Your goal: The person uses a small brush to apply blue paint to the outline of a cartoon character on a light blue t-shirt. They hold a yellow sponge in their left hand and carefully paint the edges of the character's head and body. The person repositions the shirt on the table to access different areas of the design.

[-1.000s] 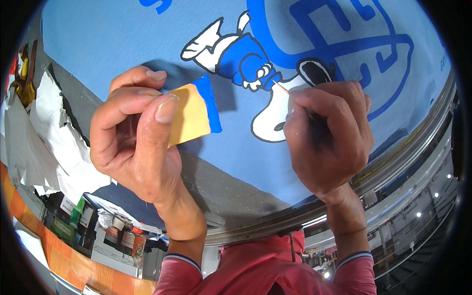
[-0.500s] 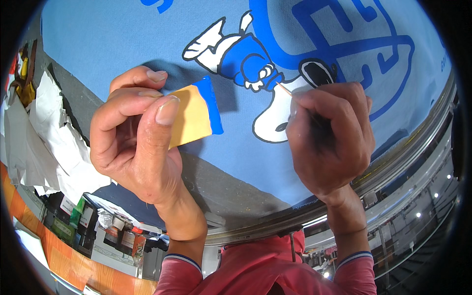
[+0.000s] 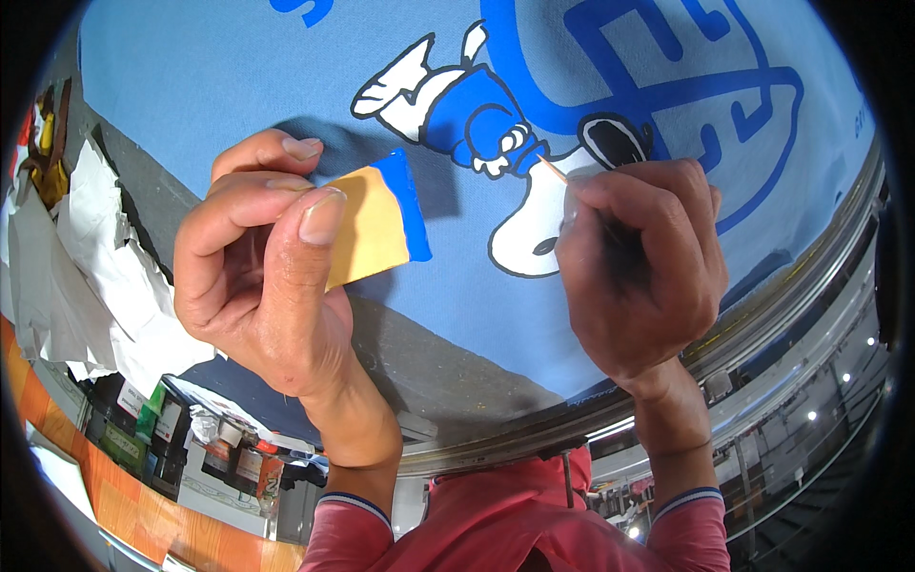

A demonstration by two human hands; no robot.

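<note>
head view: we look down at a light blue printed cloth (image 3: pixel 238 86) stretched flat, with both our hands over it.
far left: crumpled white paper (image 3: pixel 86 276) lies off the cloth's edge, and below it stand small paint jars (image 3: pixel 229 453) on a shelf; we cannot make out their contents well.
left hand: our left hand (image 3: pixel 262 286) is closed on a yellow card (image 3: pixel 367 229), thumb on top and fingers behind, held tilted just above the cloth. the card's far edge carries a band of blue paint (image 3: pixel 408 205).
middle: the printed cartoon figure (image 3: pixel 477 124), white and blue with black outline, lies between the two hands.
right hand: our right hand (image 3: pixel 643 267) is pinched shut on a thin wooden stick (image 3: pixel 553 172), whose tip points at the white part of the figure, touching or nearly so; the angle leaves that unsure.
change: against the views from a second ago, the card sits in the same spot and the stick's tip has barely shifted along the figure's white patch. both hands have held their grip.
meaning: we judge this as slow, fine touch-up on one small spot of the print, with the loaded card kept ready beside it.
right edge: a curved metal rim (image 3: pixel 810 286) bounds the cloth.
bottom: our red sleeves (image 3: pixel 515 524) show.
</note>
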